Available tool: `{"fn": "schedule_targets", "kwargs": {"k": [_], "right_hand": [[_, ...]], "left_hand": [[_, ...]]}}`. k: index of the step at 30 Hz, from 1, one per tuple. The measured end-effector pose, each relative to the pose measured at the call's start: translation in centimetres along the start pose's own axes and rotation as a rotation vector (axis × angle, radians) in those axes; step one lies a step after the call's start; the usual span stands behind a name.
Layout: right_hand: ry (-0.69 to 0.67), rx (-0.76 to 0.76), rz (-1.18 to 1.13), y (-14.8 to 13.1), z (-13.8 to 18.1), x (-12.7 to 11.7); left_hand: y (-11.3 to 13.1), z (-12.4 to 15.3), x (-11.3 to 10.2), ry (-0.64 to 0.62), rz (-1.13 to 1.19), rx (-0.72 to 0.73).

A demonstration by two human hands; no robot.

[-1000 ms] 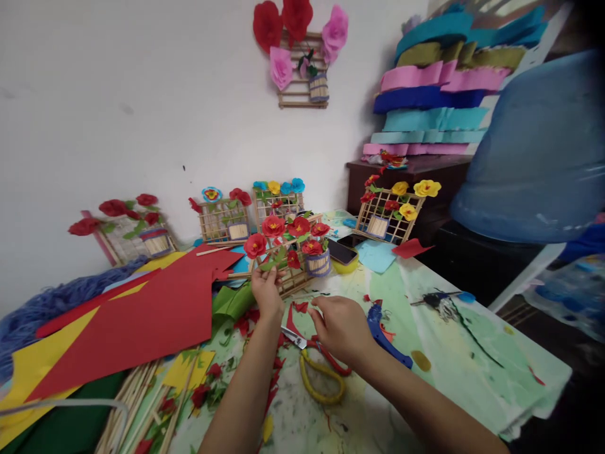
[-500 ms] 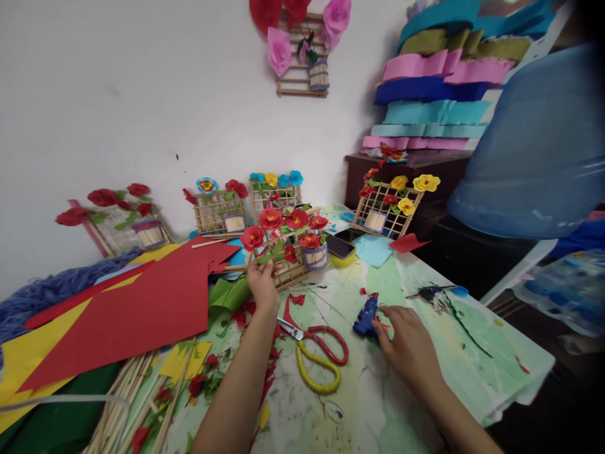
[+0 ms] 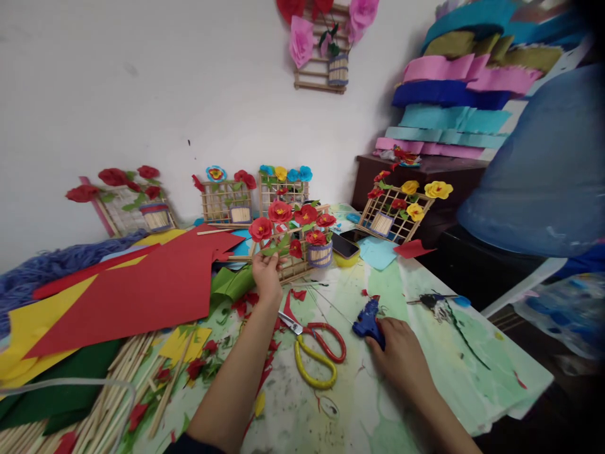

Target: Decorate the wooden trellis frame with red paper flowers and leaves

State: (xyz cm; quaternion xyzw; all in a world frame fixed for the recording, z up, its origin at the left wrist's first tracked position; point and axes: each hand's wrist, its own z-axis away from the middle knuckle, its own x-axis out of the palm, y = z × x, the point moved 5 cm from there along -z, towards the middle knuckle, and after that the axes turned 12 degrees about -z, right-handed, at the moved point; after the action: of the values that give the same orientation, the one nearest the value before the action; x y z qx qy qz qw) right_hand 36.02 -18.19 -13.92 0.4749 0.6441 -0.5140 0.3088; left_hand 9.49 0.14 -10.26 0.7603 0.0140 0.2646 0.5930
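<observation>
My left hand [image 3: 267, 275] is closed on the near edge of a small wooden lattice frame [image 3: 295, 243] that carries red paper flowers, green leaves and a little stick basket. The frame is tilted up off the table. My right hand [image 3: 399, 353] is wrapped round the handle of a blue glue gun [image 3: 366, 320] that lies on the green-stained table [image 3: 454, 372]. Red-and-yellow scissors [image 3: 316, 350] lie between my two forearms.
Finished flower frames lean on the wall [image 3: 227, 200] and at the right [image 3: 399, 211]. Red, yellow and green paper sheets [image 3: 142, 290] and bamboo sticks [image 3: 118, 403] cover the left. A phone [image 3: 344, 246], keys [image 3: 437, 301] and stacked crepe paper [image 3: 454, 94] lie right.
My right hand left the spot above the scissors, moved right to the blue glue gun and closed on its handle. My left hand kept hold of the flower frame.
</observation>
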Motion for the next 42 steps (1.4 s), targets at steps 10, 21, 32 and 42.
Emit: {"fn": "schedule_targets", "kwargs": {"k": [10,21,32,42], "right_hand": [[-0.009,0.021,-0.022,-0.1,-0.1,-0.1],[-0.042,0.042,-0.038,-0.1,0.0,-0.1],[0.081,-0.133,0.052,-0.4,-2.7,-3.9],[0.019,-0.329,-0.025,-5.1,-6.5,-5.2]], "left_hand": [[-0.1,-0.1,-0.1,0.001,-0.010,-0.002],[0.2,0.2,-0.1,0.007,-0.007,0.019],[0.5,0.3,-1.4,0.105,-0.258,0.102],[2.3,0.6,-5.2,-0.007,-0.854,0.154]]}}
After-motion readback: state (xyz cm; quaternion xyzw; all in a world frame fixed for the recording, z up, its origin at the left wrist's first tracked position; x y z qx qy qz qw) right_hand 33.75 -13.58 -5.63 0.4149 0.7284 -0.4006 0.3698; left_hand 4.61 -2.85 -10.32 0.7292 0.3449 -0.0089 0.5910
